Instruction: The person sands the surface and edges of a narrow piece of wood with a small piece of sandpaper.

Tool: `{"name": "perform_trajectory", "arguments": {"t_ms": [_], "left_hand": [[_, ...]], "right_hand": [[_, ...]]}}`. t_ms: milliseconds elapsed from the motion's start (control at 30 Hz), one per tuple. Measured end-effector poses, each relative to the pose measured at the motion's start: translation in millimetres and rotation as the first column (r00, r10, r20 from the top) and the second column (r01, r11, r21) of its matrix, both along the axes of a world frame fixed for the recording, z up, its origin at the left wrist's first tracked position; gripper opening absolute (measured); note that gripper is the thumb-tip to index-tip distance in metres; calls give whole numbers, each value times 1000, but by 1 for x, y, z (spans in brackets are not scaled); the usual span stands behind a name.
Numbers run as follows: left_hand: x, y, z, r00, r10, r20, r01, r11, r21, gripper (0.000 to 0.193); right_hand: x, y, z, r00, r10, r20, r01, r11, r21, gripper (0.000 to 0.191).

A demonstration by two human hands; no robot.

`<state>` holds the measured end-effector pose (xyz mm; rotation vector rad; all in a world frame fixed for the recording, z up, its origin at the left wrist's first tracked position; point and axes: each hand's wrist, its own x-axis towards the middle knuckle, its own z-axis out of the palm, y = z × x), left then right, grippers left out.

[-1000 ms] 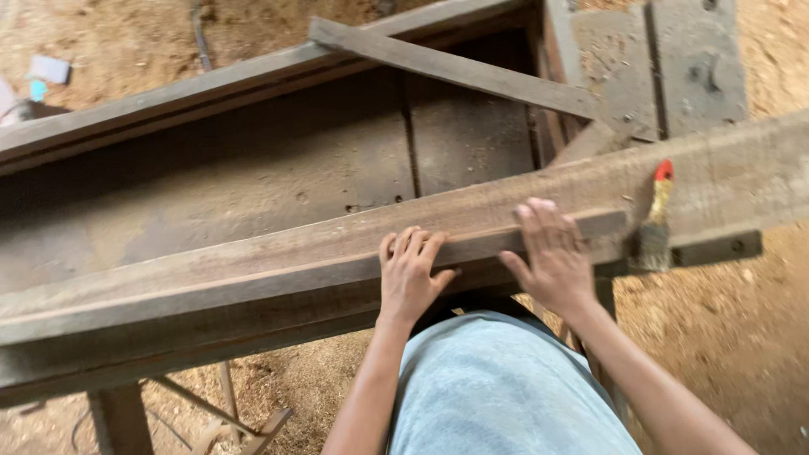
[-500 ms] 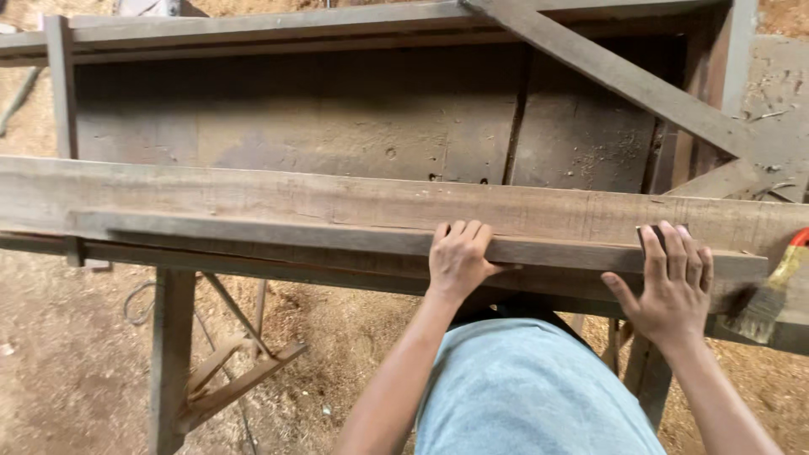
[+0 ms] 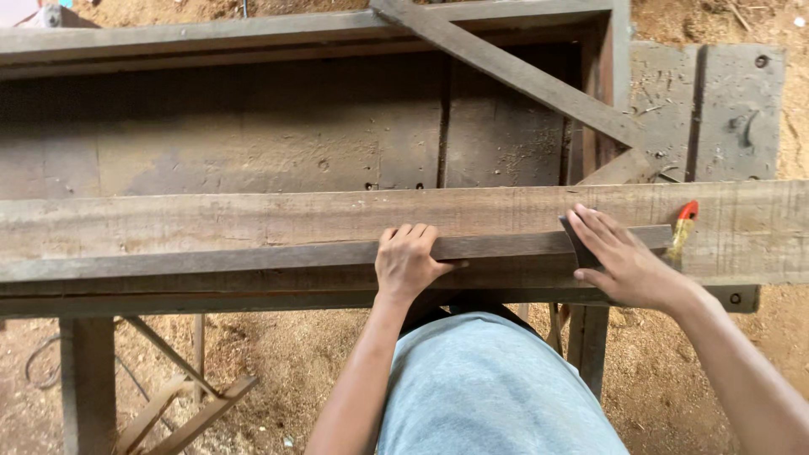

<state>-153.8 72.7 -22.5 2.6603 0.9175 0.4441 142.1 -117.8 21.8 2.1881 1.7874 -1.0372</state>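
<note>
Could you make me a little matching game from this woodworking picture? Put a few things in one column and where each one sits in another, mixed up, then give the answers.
Things:
1. left hand
2. right hand
3. red-handled brush
4. sawdust

Places:
A. lying on the wide plank, just right of a hand
B. on the ground under the bench
C. fingers curled over the narrow strip near its middle
D. spread flat near the narrow strip's right end

Pairs: 1-C, 2-D, 3-A, 4-B
</note>
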Motion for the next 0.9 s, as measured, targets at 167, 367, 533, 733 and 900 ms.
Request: {"name": "perform_trajectory", "arguments": {"t_ms": [167, 367, 533, 733, 900], "left_hand": [[0, -1, 1, 1000, -9, 8, 9, 1000, 27, 70], [-1, 8, 0, 992, -43, -116, 35, 997, -76, 73], [-8, 15, 2, 994, -9, -108, 1, 998, -68, 71], [-6, 20, 1, 984, -43, -173, 14, 986, -168, 75], [-12, 14, -1, 995, 4, -101, -10, 998, -62, 72]], "right_hand": [[1, 16, 4, 974, 73, 216, -52, 994, -100, 107], [-10, 27, 2, 960, 82, 268, -91, 996, 20, 115], [-49, 57, 13, 953, 175, 246, -159, 984, -81, 102], [-71, 76, 44, 943, 202, 265, -175, 977, -122, 96], [-77, 67, 31, 874, 317, 368, -309, 947, -83, 91]]}}
